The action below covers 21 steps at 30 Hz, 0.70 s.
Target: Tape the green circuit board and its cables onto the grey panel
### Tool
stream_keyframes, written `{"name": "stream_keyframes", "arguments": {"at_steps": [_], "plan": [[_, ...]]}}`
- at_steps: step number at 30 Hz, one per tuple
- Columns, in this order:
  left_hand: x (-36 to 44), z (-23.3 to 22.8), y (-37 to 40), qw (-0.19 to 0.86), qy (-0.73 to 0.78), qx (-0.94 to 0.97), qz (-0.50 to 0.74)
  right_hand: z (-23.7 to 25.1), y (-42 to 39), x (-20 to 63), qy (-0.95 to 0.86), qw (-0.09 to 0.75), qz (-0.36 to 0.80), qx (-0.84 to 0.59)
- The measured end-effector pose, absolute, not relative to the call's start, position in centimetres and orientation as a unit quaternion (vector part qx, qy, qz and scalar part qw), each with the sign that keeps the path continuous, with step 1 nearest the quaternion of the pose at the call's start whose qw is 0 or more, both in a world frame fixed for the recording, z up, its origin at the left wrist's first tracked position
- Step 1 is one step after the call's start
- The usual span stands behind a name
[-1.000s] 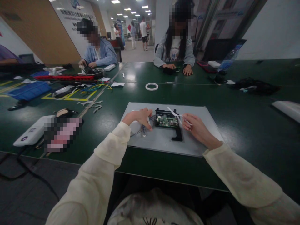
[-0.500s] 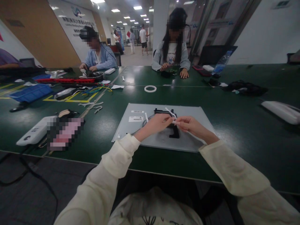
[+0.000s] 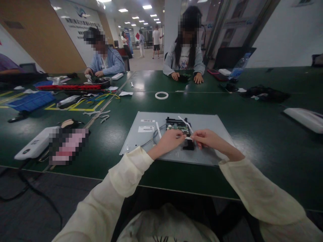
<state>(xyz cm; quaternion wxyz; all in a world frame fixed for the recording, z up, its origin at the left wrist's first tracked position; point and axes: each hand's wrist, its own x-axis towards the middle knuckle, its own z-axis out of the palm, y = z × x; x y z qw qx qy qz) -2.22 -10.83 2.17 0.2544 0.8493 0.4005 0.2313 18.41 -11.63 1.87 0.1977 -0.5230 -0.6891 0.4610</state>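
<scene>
A short white strip of tape [image 3: 188, 138] is stretched between my two hands. My left hand [image 3: 169, 143] pinches its left end, and my right hand [image 3: 209, 140] pinches the other end. Below them lies a flat grey panel [image 3: 135, 137] with white labels, perhaps the back of a screen. A green circuit board [image 3: 178, 127] sits in a black bracket [image 3: 188, 145] on that panel, partly covered by my left hand. Grey cables [image 3: 154, 135] run out to its left. Another white strip [image 3: 158, 129] lies left of the board, and a longer one [image 3: 185, 123] crosses the bracket's upper right.
A white tape roll [image 3: 161, 95] lies beyond the panel. To the left are a white device [image 3: 36, 143], grey plastic pieces [image 3: 104, 118] and a blue tray [image 3: 31, 101]. A white packet [image 3: 304, 119] lies right. Two people sit across the green table [image 3: 252, 117].
Both my hands have come slightly nearer to me and a little apart. More of the circuit board and of the strip between my fingers now shows.
</scene>
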Motion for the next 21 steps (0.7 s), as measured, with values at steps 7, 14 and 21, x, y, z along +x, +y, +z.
{"name": "stream_keyframes", "arguments": {"at_steps": [7,14,21], "plan": [[-1.4,1.4,-11.6,0.166,0.444,0.861,0.183,1.4,-13.6,18.5,-0.769,0.216,0.174,-0.576],[-0.9,0.9,-11.9,0.119,0.463,0.868,0.130,0.8,-13.9,17.3,-0.778,0.155,0.035,-0.607],[-0.6,1.1,-11.9,0.100,0.464,0.875,0.097,1.3,-15.0,16.3,-0.758,0.081,-0.043,-0.646]]}}
